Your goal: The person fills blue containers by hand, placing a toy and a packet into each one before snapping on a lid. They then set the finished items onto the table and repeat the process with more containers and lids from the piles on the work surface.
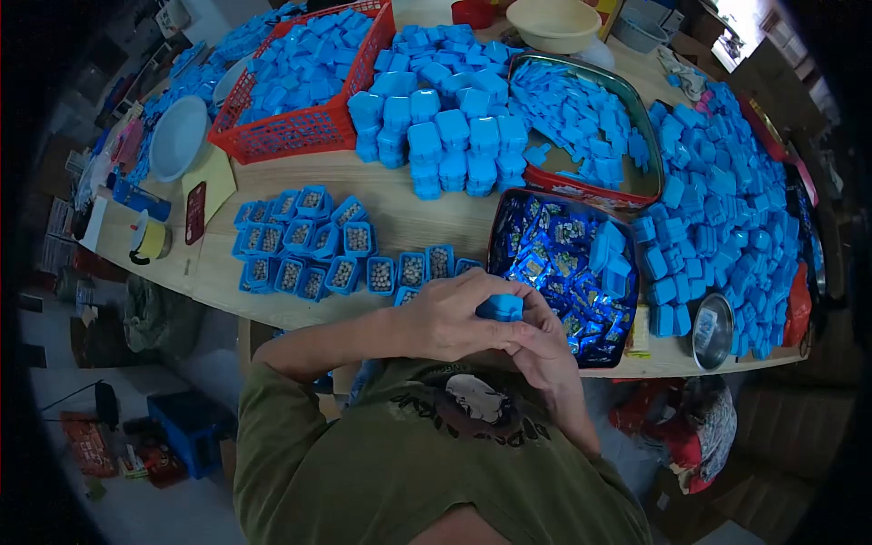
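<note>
Both hands are closed around one small blue plastic box (pixel 501 307) in front of my chest. My left hand (pixel 454 313) grips it from the left, fingers curved over its far side. From the right, my right hand (pixel 543 347) holds it, with the thumbs close together at its near side. What is inside the box is hidden. Just beyond the hands is a tray of blue foil packets (pixel 554 236), with a few blue boxes (pixel 613 259) lying on top. Left of the hands stand several open blue boxes filled with small pale balls (pixel 357 239).
Behind stand stacked blue boxes (pixel 451 136), a red basket (pixel 286 132) of blue pieces and a tin tray (pixel 649 195) of flat blue parts. A large heap of blue boxes (pixel 727 227) covers the right side, near a metal bowl (pixel 713 331). A phone (pixel 195 213) lies left.
</note>
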`<state>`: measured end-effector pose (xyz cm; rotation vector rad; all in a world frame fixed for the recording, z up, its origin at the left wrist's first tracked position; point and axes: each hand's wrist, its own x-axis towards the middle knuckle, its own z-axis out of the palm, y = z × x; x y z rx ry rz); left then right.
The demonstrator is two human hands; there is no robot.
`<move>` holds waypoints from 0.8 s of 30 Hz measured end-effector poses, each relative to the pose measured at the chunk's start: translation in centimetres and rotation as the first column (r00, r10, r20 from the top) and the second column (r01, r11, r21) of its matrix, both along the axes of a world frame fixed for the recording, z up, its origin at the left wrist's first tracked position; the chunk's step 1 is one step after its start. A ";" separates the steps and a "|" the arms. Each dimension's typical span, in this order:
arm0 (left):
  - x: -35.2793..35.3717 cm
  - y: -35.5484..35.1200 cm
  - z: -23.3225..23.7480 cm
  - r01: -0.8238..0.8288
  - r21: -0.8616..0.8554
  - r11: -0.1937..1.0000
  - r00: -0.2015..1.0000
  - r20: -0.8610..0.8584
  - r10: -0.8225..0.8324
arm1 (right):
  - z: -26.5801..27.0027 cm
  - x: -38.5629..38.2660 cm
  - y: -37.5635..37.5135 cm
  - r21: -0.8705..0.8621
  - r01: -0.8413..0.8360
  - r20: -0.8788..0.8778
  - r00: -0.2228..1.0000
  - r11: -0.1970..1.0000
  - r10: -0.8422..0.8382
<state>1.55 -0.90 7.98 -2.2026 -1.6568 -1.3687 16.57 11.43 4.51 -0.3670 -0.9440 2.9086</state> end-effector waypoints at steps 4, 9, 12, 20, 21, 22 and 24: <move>0.0 -0.2 -0.3 0.005 0.020 1.000 1.000 -0.009 -0.004 | 0.8 -0.4 -0.6 -0.019 0.046 -0.005 0.999 0.999 -0.046; -0.5 -0.4 -0.8 0.006 -0.012 1.000 0.997 0.080 -0.005 | 0.0 -1.0 -0.2 0.029 0.027 0.021 0.999 0.999 -0.027; -0.9 -0.6 -1.1 -0.034 -0.131 0.991 0.961 0.269 0.069 | -0.1 -2.2 0.3 0.066 -0.030 0.113 0.993 0.997 0.022; -9.4 -3.2 -1.1 -0.131 -0.419 0.899 0.330 0.836 0.438 | 1.8 -5.2 5.5 0.741 0.112 0.002 0.986 0.662 -0.169; -11.3 -3.4 -2.1 -0.180 -0.491 0.852 0.280 0.805 0.523 | 1.5 -6.2 7.4 0.850 0.155 -0.031 0.969 0.503 -0.247; -12.8 -3.4 -3.0 -0.227 -0.559 0.798 0.226 0.766 0.601 | 1.4 -7.6 9.3 0.898 0.187 -0.055 0.946 0.398 -0.320; -15.2 -3.3 -4.8 -0.234 -0.638 0.734 0.253 0.689 0.680 | -0.3 -10.9 14.3 0.980 0.194 -0.163 0.900 0.036 -0.403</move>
